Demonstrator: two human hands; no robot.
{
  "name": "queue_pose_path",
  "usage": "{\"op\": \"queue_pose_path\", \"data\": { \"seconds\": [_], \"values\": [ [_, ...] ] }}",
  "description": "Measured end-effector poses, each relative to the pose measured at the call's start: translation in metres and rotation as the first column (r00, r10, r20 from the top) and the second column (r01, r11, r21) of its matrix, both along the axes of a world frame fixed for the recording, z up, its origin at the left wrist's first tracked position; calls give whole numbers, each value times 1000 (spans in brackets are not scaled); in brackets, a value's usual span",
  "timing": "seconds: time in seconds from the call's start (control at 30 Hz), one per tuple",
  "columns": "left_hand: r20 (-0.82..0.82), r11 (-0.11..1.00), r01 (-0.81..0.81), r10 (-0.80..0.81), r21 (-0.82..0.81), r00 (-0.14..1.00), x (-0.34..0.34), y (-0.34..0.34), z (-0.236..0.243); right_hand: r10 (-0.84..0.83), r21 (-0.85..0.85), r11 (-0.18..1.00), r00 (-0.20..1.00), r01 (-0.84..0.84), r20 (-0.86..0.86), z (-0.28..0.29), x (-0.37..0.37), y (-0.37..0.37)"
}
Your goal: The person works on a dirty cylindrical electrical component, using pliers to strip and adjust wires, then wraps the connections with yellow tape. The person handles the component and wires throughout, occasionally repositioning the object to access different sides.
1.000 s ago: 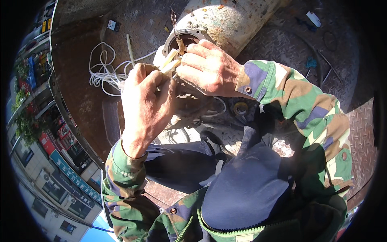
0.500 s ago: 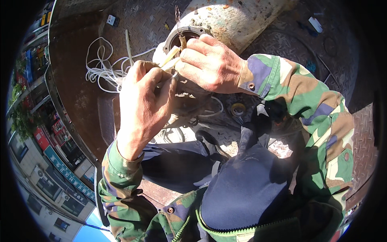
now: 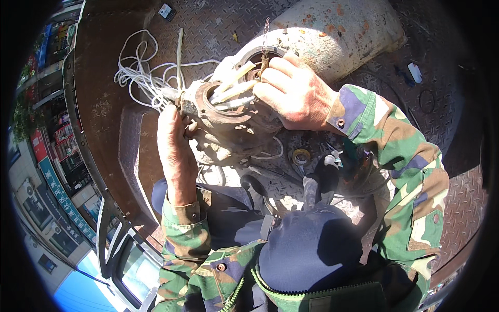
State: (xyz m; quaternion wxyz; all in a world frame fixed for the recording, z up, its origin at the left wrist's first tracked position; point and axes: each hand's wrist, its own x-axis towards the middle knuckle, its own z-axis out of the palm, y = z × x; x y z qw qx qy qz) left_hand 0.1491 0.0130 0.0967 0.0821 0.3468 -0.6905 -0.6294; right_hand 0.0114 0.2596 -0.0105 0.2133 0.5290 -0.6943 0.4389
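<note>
A worn metal pump or motor housing [image 3: 218, 120] with a round flanged opening sits before me, joined to a large pale cylindrical body [image 3: 338, 39] spotted with rust. Several pale sleeved wires [image 3: 236, 89] come through the opening. My right hand [image 3: 299, 93] is closed over their ends at the right, beside a brown lead [image 3: 264, 63] with frayed bare strands on top. Its fingertips are partly hidden. My left hand [image 3: 175, 143] is curled at the housing's left side, by a metal fitting [image 3: 188, 106]; what lies within its fingers is hidden.
A tangle of white cable [image 3: 143, 78] lies at the left on the ridged metal floor. A yellowish tape roll [image 3: 301, 156] sits near my knees. A small white packet [image 3: 415, 73] rests at far right. A raised metal side wall [image 3: 99, 67] bounds the left.
My left hand has left the wires and moved down and left to the housing's side, uncovering the opening. The right hand stays at the wires. The whole view has shifted.
</note>
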Motion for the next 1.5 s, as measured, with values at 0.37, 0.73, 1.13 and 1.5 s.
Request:
{"op": "queue_pose_path", "data": {
  "seconds": [0.37,0.73,1.13,1.5],
  "values": [
    [-105,997,71,-72,-12,992,-65,27,-25,-54,48,997,998,52,40,-3,-3,13],
    [-113,973,202,-214,-108,970,-88,15,-21,-1,-2,1000,1000,1,0,-3,-5,1],
    [-179,928,175,-121,329,976,-67,0,-50,-4,156,988,1000,4,-3,-3,-9,10],
    [-85,939,336,-342,-73,936,-95,-14,-46,107,218,969,993,-115,47,5,-19,2]
  ]
}}
